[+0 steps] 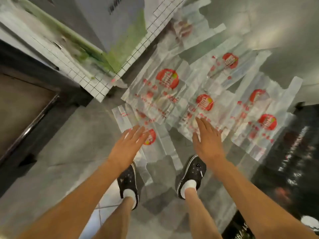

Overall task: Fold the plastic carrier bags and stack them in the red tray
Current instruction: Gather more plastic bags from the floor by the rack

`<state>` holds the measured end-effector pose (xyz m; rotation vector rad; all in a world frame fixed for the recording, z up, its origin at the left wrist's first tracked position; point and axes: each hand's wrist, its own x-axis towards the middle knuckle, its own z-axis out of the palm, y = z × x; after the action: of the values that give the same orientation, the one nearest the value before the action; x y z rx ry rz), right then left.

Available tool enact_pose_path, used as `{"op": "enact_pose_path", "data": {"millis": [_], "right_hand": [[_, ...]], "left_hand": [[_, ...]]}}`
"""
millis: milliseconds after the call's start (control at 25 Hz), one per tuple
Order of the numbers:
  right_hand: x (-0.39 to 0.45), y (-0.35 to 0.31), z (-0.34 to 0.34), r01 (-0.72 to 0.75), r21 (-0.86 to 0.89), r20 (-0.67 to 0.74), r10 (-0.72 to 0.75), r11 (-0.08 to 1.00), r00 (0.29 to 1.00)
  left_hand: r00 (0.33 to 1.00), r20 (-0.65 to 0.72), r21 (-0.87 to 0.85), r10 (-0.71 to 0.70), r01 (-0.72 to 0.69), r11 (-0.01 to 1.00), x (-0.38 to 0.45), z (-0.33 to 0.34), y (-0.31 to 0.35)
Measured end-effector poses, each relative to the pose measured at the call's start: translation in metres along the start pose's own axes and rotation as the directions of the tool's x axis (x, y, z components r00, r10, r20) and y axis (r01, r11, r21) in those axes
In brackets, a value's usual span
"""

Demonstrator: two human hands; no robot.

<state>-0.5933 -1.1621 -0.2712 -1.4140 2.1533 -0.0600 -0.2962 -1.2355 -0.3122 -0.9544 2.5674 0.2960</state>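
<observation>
Both bare forearms reach forward and down from the bottom of the frame, and below them stand two feet in black clogs (192, 175) with white socks on a grey floor (72, 144). Left hand (127, 145) and right hand (206, 140) are well apart, each with straight, spread fingers and nothing gripped; whether the fingertips touch the plastic or hang just above it cannot be told. Spread flat on the floor ahead lie the carrier bags (165, 94), thin, see-through white plastic, creased and crinkled, each printed with a round red logo and scattered small red marks. They overlap one another in a loose fan running from in front of the feet out to the right and up the frame. One bag (151, 140) lies under the left hand with its logo beside the fingers, its long handles trailing back between the clogs. Another bag (203, 107) lies under the right hand's fingertips. Motion blur smears the whole view, so the printing cannot be read and the exact count of bags is unclear. At upper left a white wire rack (96, 83) with something green on it is blurred, and a dark printed sheet (293, 161) is cut off at the right edge.
</observation>
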Motion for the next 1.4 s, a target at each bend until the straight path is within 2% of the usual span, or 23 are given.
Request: {"op": "enact_pose_path", "data": {"millis": [160,320,440,560,640,720,800,920,1040,1120,1160,1240,1280,1320,1400], "right_hand": [[0.068,0.064,0.102,0.029,0.015,0.069,-0.030,0.999,0.997],[0.128,0.107,0.172,-0.112,0.139,0.087,0.100,0.984,0.991],[0.166,0.128,0.218,-0.200,0.188,0.119,0.180,0.962,0.977],[0.204,0.143,0.246,-0.122,0.160,0.117,0.104,0.980,0.988],[0.225,0.156,0.263,-0.069,0.094,0.124,0.058,0.993,0.991],[0.233,0.171,0.275,-0.013,-0.004,0.146,0.014,1.000,0.989],[0.223,0.185,0.277,0.039,-0.070,0.171,-0.026,0.997,0.985],[0.194,0.210,0.266,0.116,-0.068,0.196,-0.100,0.991,0.975],[0.176,0.227,0.252,0.010,-0.075,0.164,0.003,0.997,0.986],[0.175,0.222,0.249,-0.096,-0.034,0.090,0.099,0.995,0.991],[0.179,0.213,0.250,-0.129,0.018,0.053,0.128,0.991,0.990],[0.193,0.186,0.258,-0.181,0.129,0.001,0.182,0.975,0.983],[0.201,0.172,0.265,-0.223,0.167,-0.003,0.226,0.960,0.974],[0.210,0.161,0.274,-0.282,0.162,0.000,0.286,0.946,0.958],[0.222,0.145,0.291,-0.415,0.014,-0.019,0.415,0.910,0.909]], "left_hand": [[0.990,0.076,-0.048,-0.117,0.121,0.992,0.040,0.121,0.006],[0.975,0.166,-0.130,-0.151,0.174,0.976,0.075,0.209,0.024],[0.973,0.206,-0.217,-0.106,0.151,0.964,0.109,0.263,0.052],[0.965,0.262,-0.204,-0.023,0.079,0.976,0.137,0.307,0.060],[0.984,0.179,-0.198,0.021,0.015,0.980,0.145,0.326,0.054],[0.995,0.082,-0.269,-0.056,0.076,0.960,0.142,0.336,0.052],[0.971,0.064,-0.337,-0.230,0.238,0.911,0.137,0.338,0.060],[0.849,0.153,-0.401,-0.506,0.521,0.753,0.148,0.325,0.081],[0.712,0.304,-0.503,-0.633,0.684,0.528,0.179,0.303,0.087],[0.681,0.283,-0.633,-0.675,0.662,0.402,0.190,0.291,0.084],[0.706,0.205,-0.693,-0.677,0.594,0.409,0.188,0.287,0.081],[0.800,0.026,-0.695,-0.599,0.445,0.564,0.170,0.285,0.077],[0.846,-0.018,-0.651,-0.533,0.395,0.649,0.157,0.289,0.076],[0.885,-0.017,-0.602,-0.466,0.363,0.711,0.143,0.297,0.078],[0.938,0.041,-0.500,-0.344,0.317,0.806,0.118,0.318,0.085]]}}
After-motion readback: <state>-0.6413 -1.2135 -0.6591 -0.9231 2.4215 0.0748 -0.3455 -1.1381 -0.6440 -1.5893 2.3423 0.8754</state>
